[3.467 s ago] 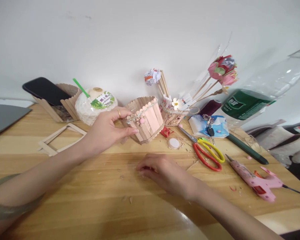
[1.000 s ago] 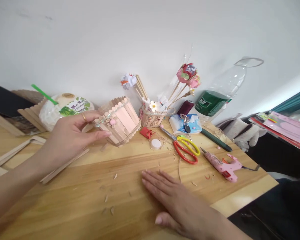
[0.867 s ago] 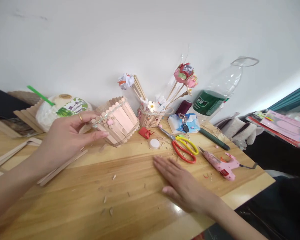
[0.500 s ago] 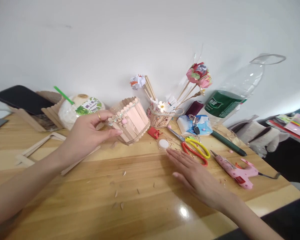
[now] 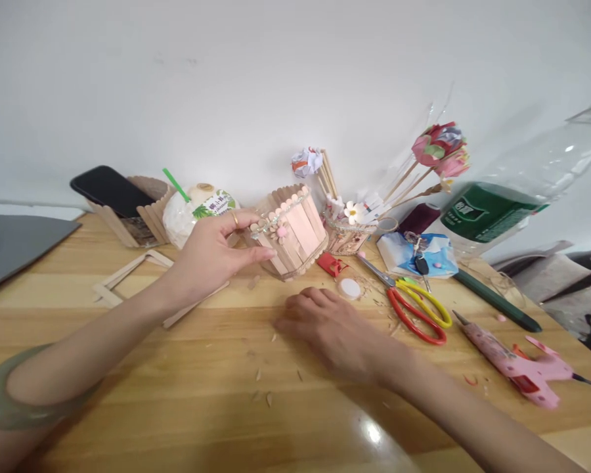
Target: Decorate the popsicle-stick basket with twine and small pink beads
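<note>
Between thumb and fingers, my left hand grips a small box of craft sticks, tilted and held just above the table. The box has a scalloped trim and a pink-centred flower on its side. My right hand is low over the wooden table, fingers curled down and partly hidden; I cannot see anything in them. Close to that hand are a round white disc, a small red item and scissors with red and yellow handles. Thin wood slivers lie on the tabletop in front.
A coconut with a green straw, a stick holder with a phone and a decorated pot stand along the wall. A stick frame lies left. To the right are a pink glue gun and a large bottle.
My right hand has moved left, away from the white disc, and its fingers have curled. My left hand still holds the box. The camera view has shifted left.
</note>
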`<state>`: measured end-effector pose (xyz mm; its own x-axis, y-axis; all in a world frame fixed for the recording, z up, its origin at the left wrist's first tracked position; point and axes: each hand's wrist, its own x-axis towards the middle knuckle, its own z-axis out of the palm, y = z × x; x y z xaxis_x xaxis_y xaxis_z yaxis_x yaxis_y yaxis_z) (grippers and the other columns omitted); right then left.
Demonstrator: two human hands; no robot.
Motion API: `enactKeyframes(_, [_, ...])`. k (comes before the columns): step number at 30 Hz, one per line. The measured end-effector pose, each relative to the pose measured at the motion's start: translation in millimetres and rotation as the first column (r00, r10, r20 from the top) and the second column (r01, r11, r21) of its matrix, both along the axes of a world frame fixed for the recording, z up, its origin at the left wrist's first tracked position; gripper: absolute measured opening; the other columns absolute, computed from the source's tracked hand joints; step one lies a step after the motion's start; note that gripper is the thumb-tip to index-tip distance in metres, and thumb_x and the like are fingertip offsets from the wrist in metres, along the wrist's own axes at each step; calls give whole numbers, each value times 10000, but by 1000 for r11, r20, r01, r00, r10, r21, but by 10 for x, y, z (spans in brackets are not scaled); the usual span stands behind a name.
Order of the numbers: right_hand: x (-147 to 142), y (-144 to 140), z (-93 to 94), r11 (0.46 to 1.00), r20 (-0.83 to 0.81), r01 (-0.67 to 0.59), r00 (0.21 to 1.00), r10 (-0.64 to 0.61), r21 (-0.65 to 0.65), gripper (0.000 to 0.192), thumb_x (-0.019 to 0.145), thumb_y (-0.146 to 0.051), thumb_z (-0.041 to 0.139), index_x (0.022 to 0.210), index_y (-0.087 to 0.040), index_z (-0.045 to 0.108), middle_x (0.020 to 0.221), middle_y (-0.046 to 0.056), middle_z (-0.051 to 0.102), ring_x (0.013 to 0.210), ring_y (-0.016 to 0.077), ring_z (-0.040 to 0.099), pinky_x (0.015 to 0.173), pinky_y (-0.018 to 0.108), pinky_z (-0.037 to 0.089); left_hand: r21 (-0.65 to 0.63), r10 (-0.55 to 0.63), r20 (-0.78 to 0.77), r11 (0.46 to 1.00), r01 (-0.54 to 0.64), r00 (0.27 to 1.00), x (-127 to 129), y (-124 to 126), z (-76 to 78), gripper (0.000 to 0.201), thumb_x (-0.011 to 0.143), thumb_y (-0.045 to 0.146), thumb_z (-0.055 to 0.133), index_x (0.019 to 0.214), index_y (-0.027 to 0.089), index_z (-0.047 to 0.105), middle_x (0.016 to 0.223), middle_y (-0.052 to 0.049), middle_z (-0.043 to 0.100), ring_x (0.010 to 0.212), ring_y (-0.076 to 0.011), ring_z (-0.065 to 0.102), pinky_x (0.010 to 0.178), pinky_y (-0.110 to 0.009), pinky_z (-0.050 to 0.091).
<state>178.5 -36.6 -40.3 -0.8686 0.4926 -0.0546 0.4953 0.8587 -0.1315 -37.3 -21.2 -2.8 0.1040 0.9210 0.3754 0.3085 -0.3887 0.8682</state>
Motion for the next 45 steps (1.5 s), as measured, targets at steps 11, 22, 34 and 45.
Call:
enactKeyframes(11, [-18, -220, 2, 988, -139, 23, 989, -45, -150, 287, 880, -91, 404, 1125, -147, 543, 1081, 81, 582, 973, 189, 513, 865, 327, 425, 11, -8, -2, 1000, 8, 1000, 21, 11, 25, 137, 629, 272, 692, 722, 186, 640, 774, -23, 663, 824, -219, 584, 779, -331, 448])
enactKeyframes(22, [-27, -243, -103, 970, -187, 55, 977, -101, -237, 286, 850, -57, 411, 1053, -161, 584, 1026, 83, 587, 952, 188, 520, 815, 321, 447, 27, -56, 51, 998, 55, 997, 8, 29, 14, 180, 629, 255, 699, 762, 146, 647, 805, -36, 660, 826, -198, 584, 791, -311, 437])
enactKeyframes(34, [90, -22, -112, 999, -25, -25, 999, 26, 38, 295, 909, -141, 400, 1147, -211, 561, 1065, 61, 598, 974, 192, 533, 832, 332, 445, 40, -45, 17, 998, 45, 999, -6, 32, 0, 131, 655, 239, 683, 741, 157, 629, 783, -13, 647, 826, -191, 574, 774, -297, 437])
enactKeyframes(45, [575, -358, -66, 961, -231, 256, 946, -227, 103, 317, 890, -86, 345, 1084, -137, 589, 1027, 111, 656, 918, 185, 630, 754, 299, 529, 30, -49, 73, 998, 47, 996, -19, 65, -51, 225, 633, 262, 722, 818, 149, 662, 849, -47, 673, 836, -213, 593, 801, -335, 439])
